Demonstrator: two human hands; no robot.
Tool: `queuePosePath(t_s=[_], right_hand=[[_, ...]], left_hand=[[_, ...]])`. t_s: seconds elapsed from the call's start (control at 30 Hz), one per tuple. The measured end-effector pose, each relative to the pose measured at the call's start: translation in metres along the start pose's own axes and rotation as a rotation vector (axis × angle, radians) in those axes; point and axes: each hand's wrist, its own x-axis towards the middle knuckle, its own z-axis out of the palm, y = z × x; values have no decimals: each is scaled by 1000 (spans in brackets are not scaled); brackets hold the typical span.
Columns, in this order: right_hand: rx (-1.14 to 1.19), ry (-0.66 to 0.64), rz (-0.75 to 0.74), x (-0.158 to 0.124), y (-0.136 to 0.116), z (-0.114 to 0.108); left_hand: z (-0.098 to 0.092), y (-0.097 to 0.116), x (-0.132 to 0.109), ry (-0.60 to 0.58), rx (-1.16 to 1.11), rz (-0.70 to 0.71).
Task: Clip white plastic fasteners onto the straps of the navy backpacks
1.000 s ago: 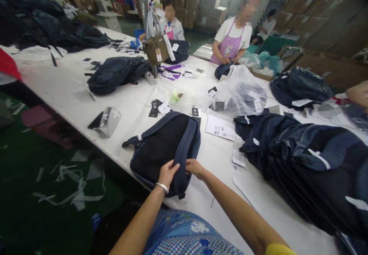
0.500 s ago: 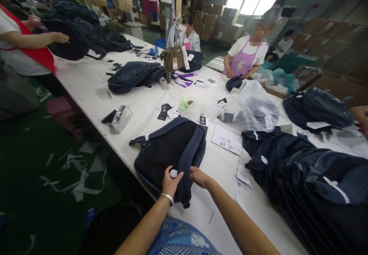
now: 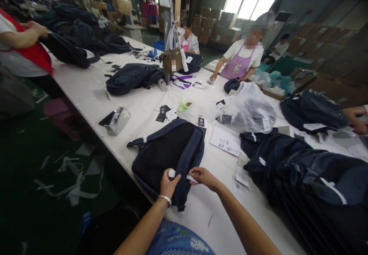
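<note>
A dark navy backpack (image 3: 161, 151) lies on the white table in front of me, its black padded back facing up. My left hand (image 3: 167, 186) is closed around a small white round piece (image 3: 171, 173), perhaps a roll of tape. Its thumb touches the edge of the near shoulder strap (image 3: 184, 167). On the strap's other side, my right hand (image 3: 203, 178) pinches a short white strip (image 3: 192, 178) between thumb and fingers, close to the strap edge.
Stacked navy backpacks (image 3: 310, 174) fill the right side. Black tags (image 3: 163, 113), a clear plastic bag (image 3: 250, 109), a handwritten sheet (image 3: 224, 139) and a grey dispenser (image 3: 117, 121) lie around. A post (image 3: 167, 29) rises from the table. Co-workers stand across and at left.
My right hand has drawn slightly away from the strap, and a white strip now shows in its fingers. Across the table, a co-worker has reached an arm out toward the tabletop.
</note>
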Motion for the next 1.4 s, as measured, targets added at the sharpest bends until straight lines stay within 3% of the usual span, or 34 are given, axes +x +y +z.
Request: queuePosePath(t_s=[0.13, 0.27, 0.33, 0.53, 0.73, 0.93, 1.23, 1.4], right_hand=[[-7, -20, -76, -5, 1, 7], [-375, 198, -363, 5, 4, 22], [-452, 282, -419, 13, 7, 31], [-366, 385, -270, 26, 19, 48], [-332, 386, -256, 27, 24, 47], [-297, 382, -310, 25, 23, 54], [-468, 444, -217, 24, 22, 58], [-531, 434, -193, 19, 10, 63]], left_hand=[[0, -2, -1, 3, 73, 19], [0, 1, -5, -41, 262, 84], [1, 4, -8, -16, 366, 121], [0, 17, -17, -9, 502, 195], [-15, 31, -20, -220, 275, 166], [-20, 29, -15, -129, 405, 235], [-18, 29, -17, -149, 173, 22], [-17, 34, -19, -116, 244, 106]])
